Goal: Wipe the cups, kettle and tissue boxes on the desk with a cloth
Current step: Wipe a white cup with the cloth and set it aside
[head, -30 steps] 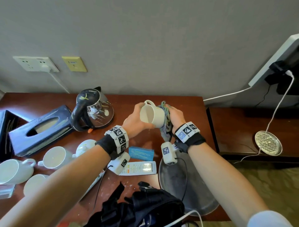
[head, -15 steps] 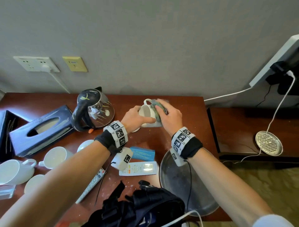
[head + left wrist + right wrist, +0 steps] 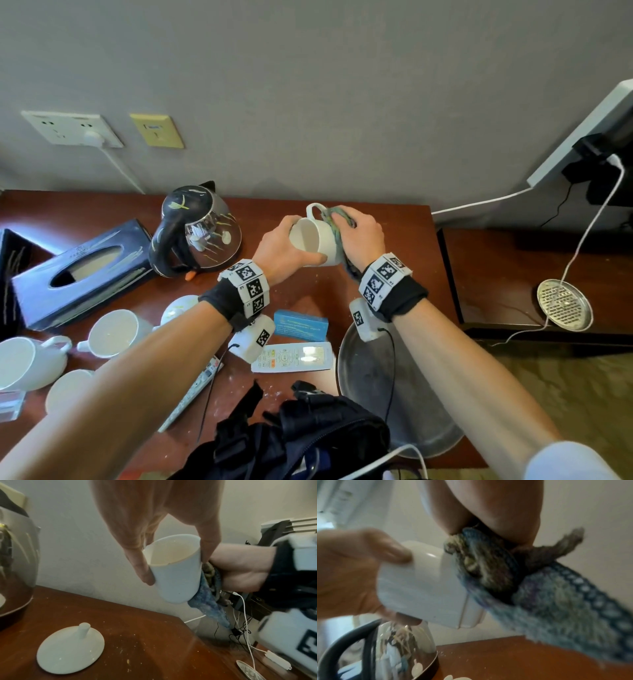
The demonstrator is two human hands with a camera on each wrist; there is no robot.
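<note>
Head view: my left hand (image 3: 284, 248) grips the cup (image 3: 317, 240) on its side above the desk (image 3: 394, 240), exposing the base; my right hand (image 3: 359, 236) clutches the cloth (image 3: 337, 228) against it to wipe.

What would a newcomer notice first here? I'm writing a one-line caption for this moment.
Mid-desk, the left hand holds a white cup tipped on its side in the air, while the right hand presses a blue-green cloth against its base. Left of them stands a shiny kettle, with more white cups near the desk's left edge.
</note>
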